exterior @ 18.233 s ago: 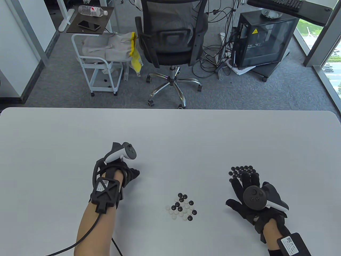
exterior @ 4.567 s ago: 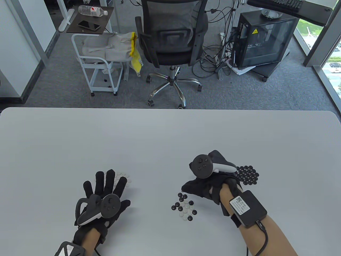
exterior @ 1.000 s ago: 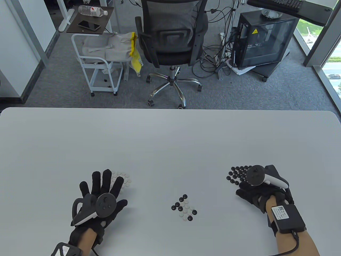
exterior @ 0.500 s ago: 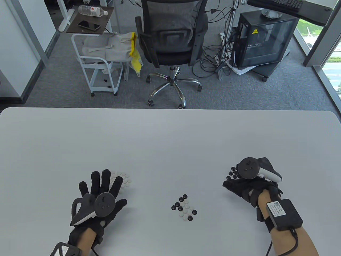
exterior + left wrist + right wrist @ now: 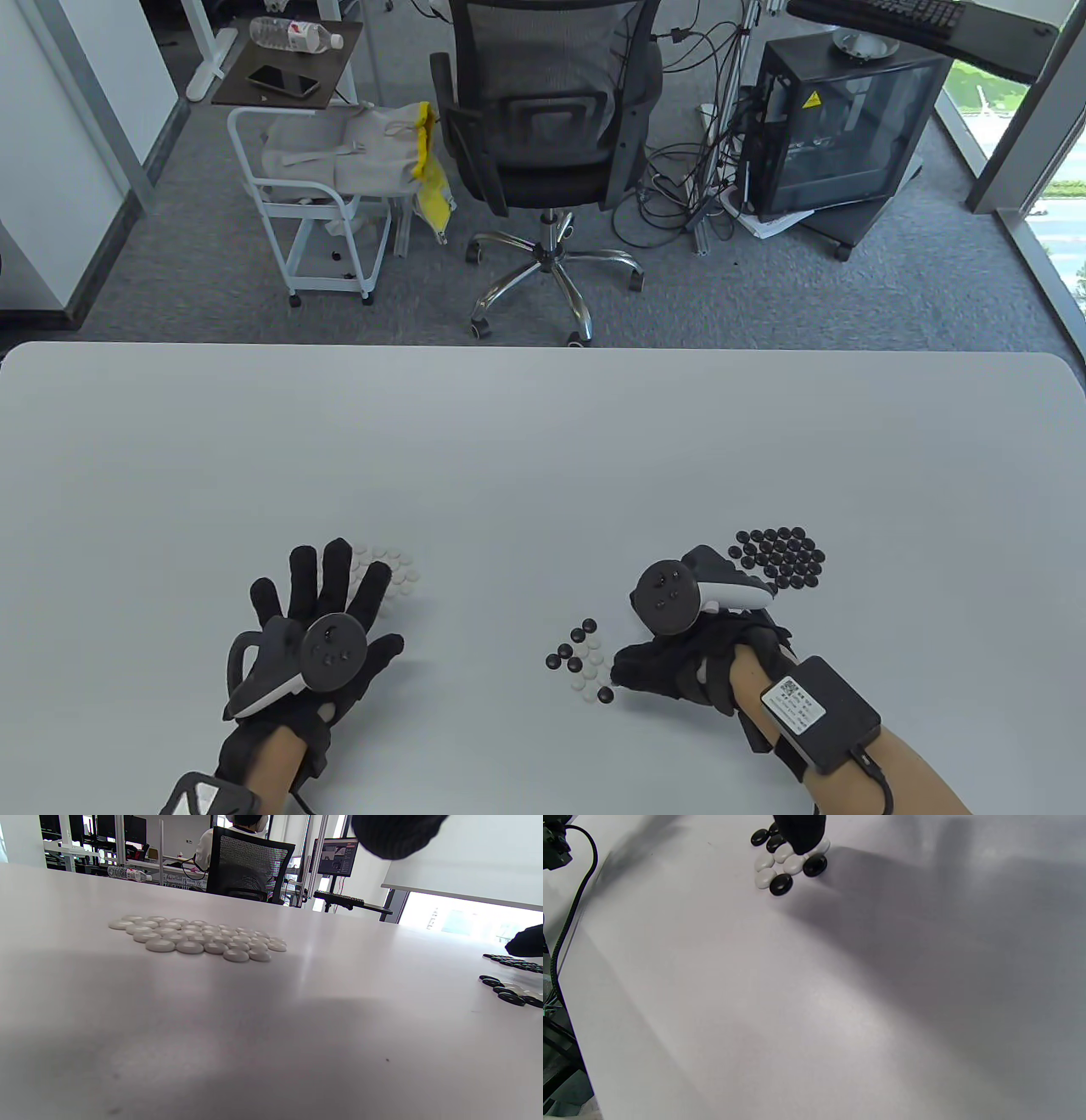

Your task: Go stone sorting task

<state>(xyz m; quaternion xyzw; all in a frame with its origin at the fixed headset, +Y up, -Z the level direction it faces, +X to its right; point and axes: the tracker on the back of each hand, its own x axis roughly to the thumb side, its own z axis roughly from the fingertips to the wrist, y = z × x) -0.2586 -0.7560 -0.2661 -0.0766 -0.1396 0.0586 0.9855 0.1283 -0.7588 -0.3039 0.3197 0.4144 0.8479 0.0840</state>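
Wrist-only: fingertip (image 5: 801, 832) over mixed stones (image 5: 787, 861)

The table view looks steeply down from the person's side at the pale grey table (image 5: 543, 441), office floor at twelve o'clock. The left wrist view skims low across it, close to the cluster of flat white stones (image 5: 199, 938). The right wrist view looks down on the small mixed patch of black and white stones (image 5: 789, 861) (image 5: 584, 660), which all three views share.
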